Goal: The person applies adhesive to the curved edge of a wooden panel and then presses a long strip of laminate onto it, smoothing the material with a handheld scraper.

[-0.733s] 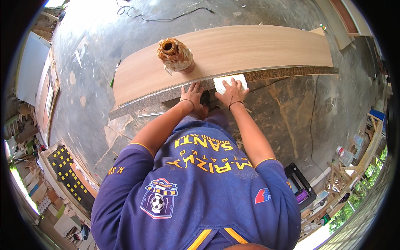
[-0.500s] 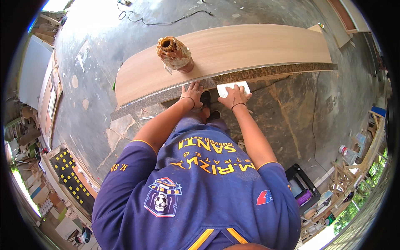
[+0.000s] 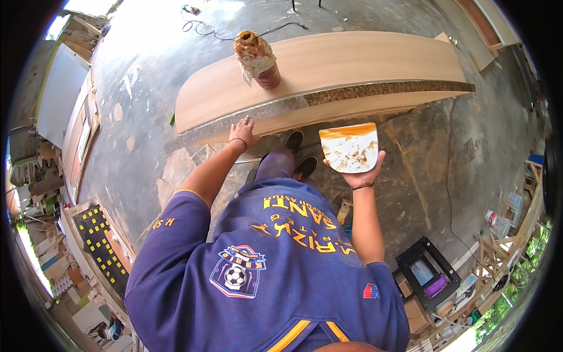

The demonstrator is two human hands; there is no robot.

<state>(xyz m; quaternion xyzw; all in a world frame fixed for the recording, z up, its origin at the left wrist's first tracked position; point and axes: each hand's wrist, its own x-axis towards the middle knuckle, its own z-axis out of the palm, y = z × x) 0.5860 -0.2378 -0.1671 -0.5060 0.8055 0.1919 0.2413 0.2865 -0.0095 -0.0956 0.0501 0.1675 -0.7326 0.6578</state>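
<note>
A white plastic spreader, smeared with amber glue along its straight far edge, lies flat side up in my right hand. My fingers are closed under and around its rounded end. My left hand rests open against the front edge of a long wood-grain panel, fingers stretched out. Along that edge runs a speckled grey-brown strip, darker on its right part. On the panel stands a reddish-brown container, its open neck crusted with amber residue.
A black cable lies on the concrete floor beyond the panel. Below right sits a black frame with a purple item in it. At left is a dark board with yellow squares. Wooden scraps and stands line the right side.
My right hand has drawn the spreader back from the panel edge and turned it up, showing its glue-smeared face. The left hand has slid leftward along the edge.
</note>
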